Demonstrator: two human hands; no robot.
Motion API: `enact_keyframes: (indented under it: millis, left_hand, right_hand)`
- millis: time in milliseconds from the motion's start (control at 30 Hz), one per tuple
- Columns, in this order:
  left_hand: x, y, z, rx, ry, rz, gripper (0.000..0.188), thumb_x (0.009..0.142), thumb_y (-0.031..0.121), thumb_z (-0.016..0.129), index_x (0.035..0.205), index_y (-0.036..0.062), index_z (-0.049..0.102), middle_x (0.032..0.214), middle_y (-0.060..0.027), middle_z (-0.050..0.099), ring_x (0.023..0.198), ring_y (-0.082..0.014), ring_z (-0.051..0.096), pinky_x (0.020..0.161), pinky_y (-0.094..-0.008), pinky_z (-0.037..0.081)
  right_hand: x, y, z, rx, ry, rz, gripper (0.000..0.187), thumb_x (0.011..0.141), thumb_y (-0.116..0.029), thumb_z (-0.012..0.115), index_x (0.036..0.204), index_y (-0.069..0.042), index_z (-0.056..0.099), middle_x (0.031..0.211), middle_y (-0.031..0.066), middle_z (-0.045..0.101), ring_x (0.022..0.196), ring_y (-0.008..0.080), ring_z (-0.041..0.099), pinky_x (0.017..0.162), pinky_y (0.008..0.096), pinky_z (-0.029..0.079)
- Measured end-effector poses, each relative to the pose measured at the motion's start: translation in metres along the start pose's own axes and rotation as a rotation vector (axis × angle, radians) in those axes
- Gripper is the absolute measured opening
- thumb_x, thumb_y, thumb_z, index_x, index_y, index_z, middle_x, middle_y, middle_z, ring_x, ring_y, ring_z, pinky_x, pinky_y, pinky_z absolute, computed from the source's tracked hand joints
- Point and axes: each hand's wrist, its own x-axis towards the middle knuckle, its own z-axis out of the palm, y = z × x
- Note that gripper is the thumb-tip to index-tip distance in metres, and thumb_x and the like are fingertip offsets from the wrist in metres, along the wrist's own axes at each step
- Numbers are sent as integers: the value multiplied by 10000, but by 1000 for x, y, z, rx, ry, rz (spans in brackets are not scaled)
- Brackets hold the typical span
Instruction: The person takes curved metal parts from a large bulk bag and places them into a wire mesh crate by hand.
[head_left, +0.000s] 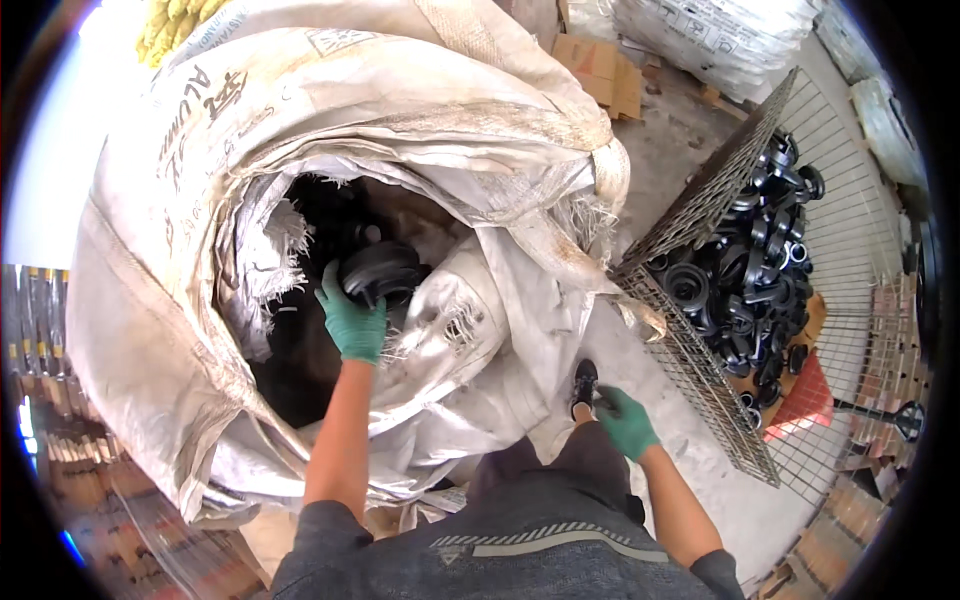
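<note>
My left hand point(352, 322), in a green glove, reaches into the mouth of a large white woven bulk bag point(420, 90). Its fingers are closed on the near left side of a round black wheel-like part point(382, 272) with a stepped rim. More black parts point(335, 225) lie deeper in the bag, mostly lost in shadow. My right hand point(626, 424), also gloved in green, hangs beside my right leg, away from the bag. Its fingers are loosely apart, and no object shows in it.
On the right, a wire mesh cage point(700, 400) contains many black round parts point(750, 270) and a red piece point(803, 395). Cardboard point(598, 72) and wrapped white sacks point(715, 40) are at the back. Yellow netted goods point(170, 30) show at far left. The bag's strap point(610, 185) hangs toward the cage.
</note>
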Motion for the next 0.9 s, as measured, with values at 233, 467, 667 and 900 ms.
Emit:
enact_keyframes:
  millis: [233, 467, 667, 900]
  left_hand:
    - [-43, 52, -14, 210, 176, 175, 702, 601, 276, 835, 1173, 44, 501, 1118, -183, 500, 990, -400, 564, 791, -478, 514]
    - [-15, 27, -43, -392, 481, -191, 687, 631, 149, 918, 1103, -53, 463, 1057, -175, 585, 933, -277, 586, 859, -375, 529]
    - [-52, 89, -109, -622, 293, -101, 521, 769, 11, 771, 1198, -5, 475, 1155, -118, 593, 1026, -210, 604, 869, -357, 548]
    - [-144, 159, -42, -1136, -373, -772, 389, 839, 231, 715, 1165, 44, 615, 1028, -71, 663, 837, -197, 662, 759, -355, 579]
  right_hand:
    - [16, -68, 4, 98, -284, -330, 426, 925, -164, 602, 1327, -40, 536, 1129, 159, 668, 972, 245, 678, 866, 327, 536]
    - [-10, 10, -70, 309, -161, -64, 377, 934, -108, 571, 1298, -8, 551, 1085, 135, 674, 912, 181, 657, 825, 305, 537]
    - [-19, 11, -111, 409, -127, -43, 415, 927, -89, 579, 1326, 12, 530, 1129, 119, 650, 931, 176, 644, 812, 300, 538]
    - [-23, -56, -50, 1153, -638, -253, 691, 908, -225, 671, 1478, -62, 316, 1399, 135, 477, 1234, 259, 519, 1005, 439, 485]
